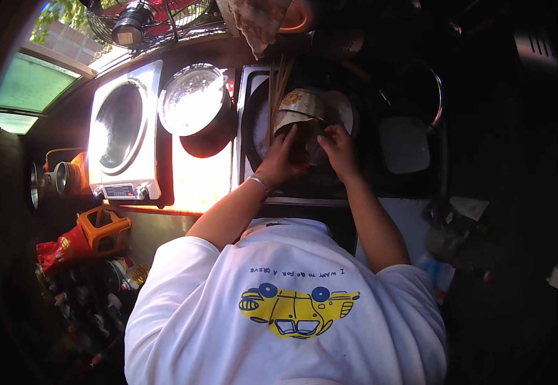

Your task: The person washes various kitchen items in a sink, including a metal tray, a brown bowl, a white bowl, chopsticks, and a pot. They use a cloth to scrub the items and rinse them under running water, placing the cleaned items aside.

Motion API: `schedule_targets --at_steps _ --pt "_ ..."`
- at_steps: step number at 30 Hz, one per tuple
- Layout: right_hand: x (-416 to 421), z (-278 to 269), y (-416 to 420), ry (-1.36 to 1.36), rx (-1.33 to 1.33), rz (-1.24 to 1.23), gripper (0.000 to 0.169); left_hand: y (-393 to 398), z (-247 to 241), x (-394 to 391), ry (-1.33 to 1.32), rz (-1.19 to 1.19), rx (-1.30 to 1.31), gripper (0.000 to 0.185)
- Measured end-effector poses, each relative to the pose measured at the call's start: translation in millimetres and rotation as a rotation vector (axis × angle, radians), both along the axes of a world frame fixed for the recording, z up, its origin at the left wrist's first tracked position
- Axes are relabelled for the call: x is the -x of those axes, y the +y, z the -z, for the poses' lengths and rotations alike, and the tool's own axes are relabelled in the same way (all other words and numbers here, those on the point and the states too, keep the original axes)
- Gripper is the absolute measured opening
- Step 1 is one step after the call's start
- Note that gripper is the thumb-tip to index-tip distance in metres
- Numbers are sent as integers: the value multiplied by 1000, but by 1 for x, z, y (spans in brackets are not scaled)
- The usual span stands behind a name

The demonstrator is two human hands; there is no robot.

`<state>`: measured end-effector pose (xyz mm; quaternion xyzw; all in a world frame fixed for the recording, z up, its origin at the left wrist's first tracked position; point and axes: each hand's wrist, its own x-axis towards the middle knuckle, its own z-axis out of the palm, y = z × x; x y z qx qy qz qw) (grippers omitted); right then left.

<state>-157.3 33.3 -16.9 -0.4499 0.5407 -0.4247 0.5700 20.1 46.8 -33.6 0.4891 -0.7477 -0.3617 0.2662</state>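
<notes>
Both of my hands are over a sink basin. My left hand (282, 159) is at the lower left of some stacked bowls (300, 103) with a light, patterned outside, its fingers near their lower edge. To their lower right is my right hand (339, 149), thumb and forefinger close together; whether it grips anything is too dark to tell. Several wooden chopsticks (279, 86) lean beside the bowls on the left. A round pale dish (340, 113) lies to the right of the bowls, partly hidden. What is under my hands is in deep shadow.
Left of the sink (247, 77) stands a pot with a shiny lid (193, 98), then an induction cooker (124, 127). A pale squarish item (404, 144) and a curved metal faucet (437, 98) are on the right. A fan (137, 24) stands at the top left, an orange stool (104, 230) lower left.
</notes>
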Motion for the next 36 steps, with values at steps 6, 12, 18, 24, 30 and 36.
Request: schedule_targets --at_steps 6,12,18,24,30,36 --pt "-20 14 -6 1067 420 -1132 42 -6 30 -7 62 82 57 102" --pt "-54 37 -20 1190 162 -1166 29 -17 29 -24 459 21 -664 84" --pt "-31 65 -10 55 -218 -745 37 -18 0 -21 761 -325 -1157 57" --pt "-33 -22 13 173 234 -615 52 -15 -26 -29 1232 -152 -1373 60" --pt "-26 -44 8 335 196 -688 50 -12 -32 -15 1121 -153 -885 60" --pt "-21 -59 6 -789 -347 -347 37 -22 -49 -15 670 33 -37 64"
